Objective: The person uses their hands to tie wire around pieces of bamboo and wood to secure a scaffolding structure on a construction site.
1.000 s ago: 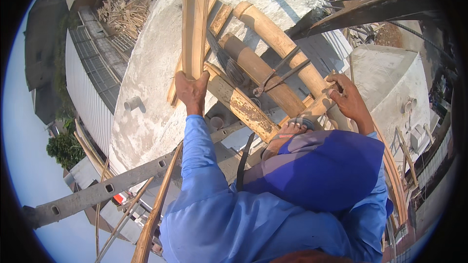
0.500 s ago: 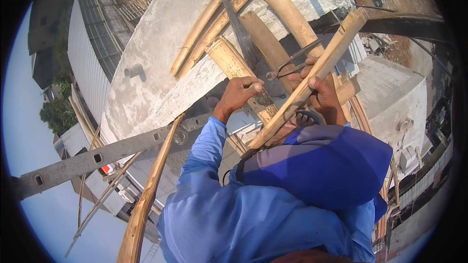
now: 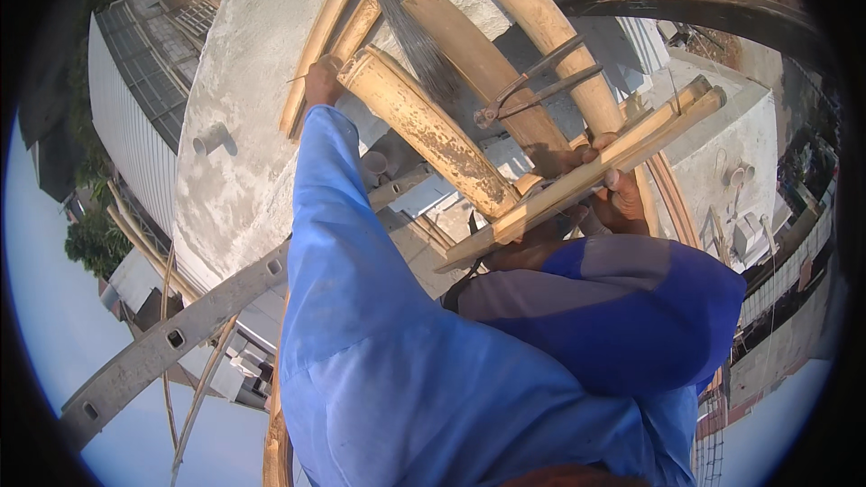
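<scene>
My right hand (image 3: 621, 200) grips a long split bamboo strip (image 3: 564, 203), which slants up to the right across my knee. Its thumb lies on the near side, with fingertips showing past the far edge. My left arm is stretched far forward. At its end, my left hand (image 3: 323, 83) is beside the cut end of a thick bamboo pole (image 3: 424, 131) and over two split bamboo lengths (image 3: 374, 7); its fingers are mostly hidden. A pair of pincers (image 3: 512, 101) lies spread across the bamboo beyond my right hand. A bundle of thin wires (image 3: 406, 32) rests between the poles.
A rough concrete ledge (image 3: 236, 81) with a short pipe stub (image 3: 211, 138) spreads ahead. A perforated metal bar (image 3: 212, 307) crosses at left. A dark curved beam (image 3: 695, 16) spans the upper right. Roofs and ground show far below.
My left hand has moved from the thick pole's middle forward and left to its far end. The strip in my right hand has swung to a flatter slant. The view has shifted.
</scene>
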Available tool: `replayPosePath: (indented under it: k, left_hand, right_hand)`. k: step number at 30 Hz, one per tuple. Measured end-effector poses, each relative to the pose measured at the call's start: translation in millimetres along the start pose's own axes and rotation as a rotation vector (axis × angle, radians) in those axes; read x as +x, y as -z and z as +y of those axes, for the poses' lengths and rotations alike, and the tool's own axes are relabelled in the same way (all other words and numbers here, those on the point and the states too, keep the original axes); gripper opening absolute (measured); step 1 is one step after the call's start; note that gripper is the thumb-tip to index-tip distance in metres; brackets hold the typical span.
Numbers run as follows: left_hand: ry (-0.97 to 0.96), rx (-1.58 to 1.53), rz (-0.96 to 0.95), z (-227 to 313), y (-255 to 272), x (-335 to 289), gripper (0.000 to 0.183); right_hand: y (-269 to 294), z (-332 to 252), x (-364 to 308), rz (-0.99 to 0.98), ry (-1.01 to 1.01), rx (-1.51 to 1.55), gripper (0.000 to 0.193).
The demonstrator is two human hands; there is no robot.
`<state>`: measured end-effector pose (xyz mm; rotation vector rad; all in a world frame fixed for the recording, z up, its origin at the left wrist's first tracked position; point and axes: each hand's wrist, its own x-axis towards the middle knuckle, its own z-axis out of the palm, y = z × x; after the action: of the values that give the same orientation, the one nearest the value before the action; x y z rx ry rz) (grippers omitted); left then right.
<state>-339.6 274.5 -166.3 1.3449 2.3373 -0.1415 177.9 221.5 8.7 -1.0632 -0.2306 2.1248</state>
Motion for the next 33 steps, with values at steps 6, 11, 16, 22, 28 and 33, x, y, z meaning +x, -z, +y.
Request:
replayPosePath:
  k: [6,11,16,22,28,33]
  left_hand:
    - [0.014,0.025,0.03,4.6,-15.1,-3.7,0.03]
    - [0.072,0.265,0.038,28.6,12.9,-25.3,0.025]
    - [0.0,0.203,0.244,18.9,43.2,-45.9,0.029]
    - [0.118,0.158,0.184,24.1,89.3,-72.4,0.033]
    - [0.393,-0.05,0.246,64.7,98.1,-122.3,0.043]
    - [-0.026,0.647,0.354,13.0,108.4,-104.1,0.028]
  right_hand:
    - [23.0,-7.0,-30.7,0.069,0.109,0.013,0.057]
    - [49.2,-9.3,-38.9,0.134,0.276,0.157,0.063]
    - [54.5,-22.9,-32.9,0.113,0.39,0.175,0.061]
    - [60.1,-28.4,-30.8,0.175,0.501,0.273,0.06]
    - [78.7,-39.1,-40.6,0.329,0.555,0.393,0.05]
    - [83.4,-50.8,-40.5,0.417,0.649,0.376,0.041]
